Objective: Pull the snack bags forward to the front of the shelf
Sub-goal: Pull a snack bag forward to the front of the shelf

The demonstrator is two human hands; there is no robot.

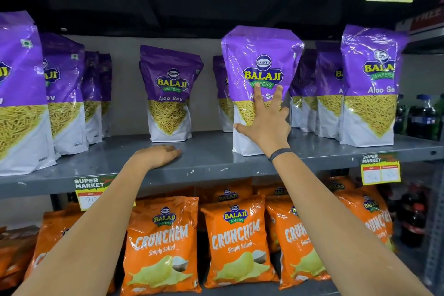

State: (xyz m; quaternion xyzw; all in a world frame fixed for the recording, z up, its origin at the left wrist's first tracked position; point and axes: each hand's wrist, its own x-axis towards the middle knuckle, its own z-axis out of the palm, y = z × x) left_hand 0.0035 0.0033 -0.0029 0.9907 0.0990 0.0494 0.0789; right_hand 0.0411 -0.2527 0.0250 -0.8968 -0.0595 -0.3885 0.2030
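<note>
- Snack bags (262, 84) of purple Aloo Sev stood upright in several rows along the grey shelf (211, 161); some were at the front edge and others sat further back.
- Far-left front bag (19, 94) and far-right front bag (370, 89) stood close to the front lip, each with more bags lined up behind it; these rows appeared to be already faced.
- Centre-right bag, the one under the right hand, stood near the front edge, well ahead of the bags behind it, and seemed to be just arriving at its final place.
- Centre-left bag (170, 96) stood alone and well back from the lip, with bare shelf in front of it; by this view it was the clearest piece of work left.
- Orange crisp bags (237, 240) filled the lower shelf and took no part in this step.
- Right hand (264, 125) lay flat on the face of the centre-right bag, grip wide open, fingers (258, 94) spread, closing on nothing.
- Left hand (158, 155) rested palm-down on the bare shelf just in front of the centre-left bag, grip open and empty, apart from the bag.
</note>
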